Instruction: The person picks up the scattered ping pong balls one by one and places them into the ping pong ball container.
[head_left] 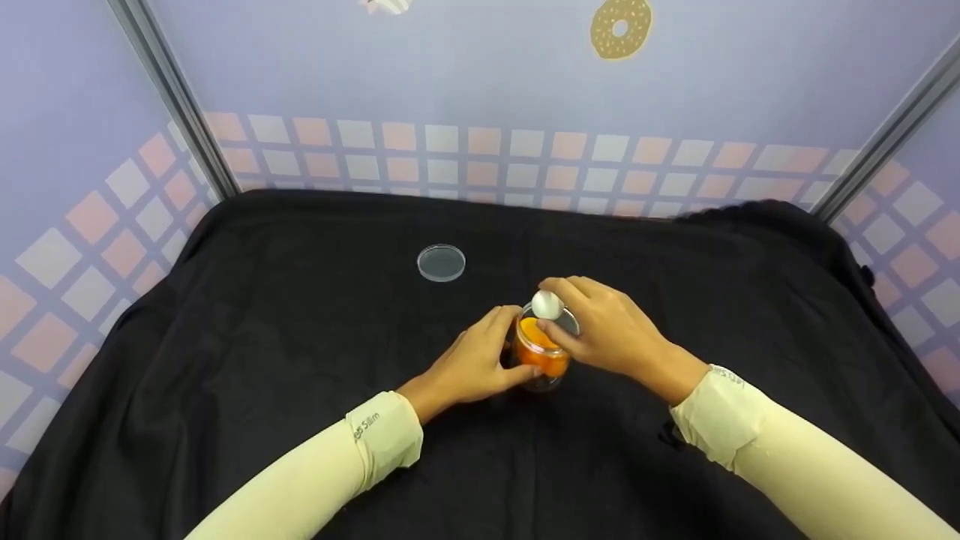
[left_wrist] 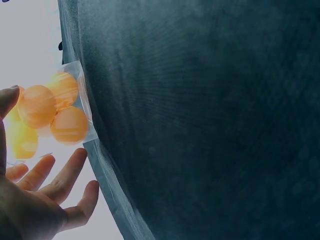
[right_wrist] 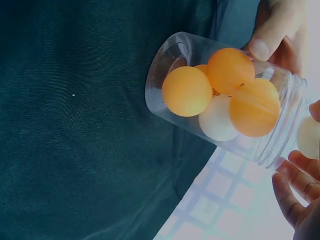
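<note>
A clear plastic jar [head_left: 539, 349] stands on the black cloth with its mouth up. My left hand [head_left: 472, 364] holds it from the side, thumb at the front and fingers round the far left. Over the mouth, my right hand [head_left: 609, 324] pinches a white ball [head_left: 547, 304] between thumb and fingers. In the right wrist view, several orange balls [right_wrist: 187, 91] and a white ball [right_wrist: 217, 120] lie inside the jar, while the pinched ball is partly cut off at the frame's right edge. Orange balls [left_wrist: 37, 106] also show through the jar in the left wrist view.
A clear round lid [head_left: 441, 264] lies on the black cloth [head_left: 315, 315], beyond the jar and to its left. Lilac walls [head_left: 480, 67] with a pink and white tile pattern rise behind the table and at both sides.
</note>
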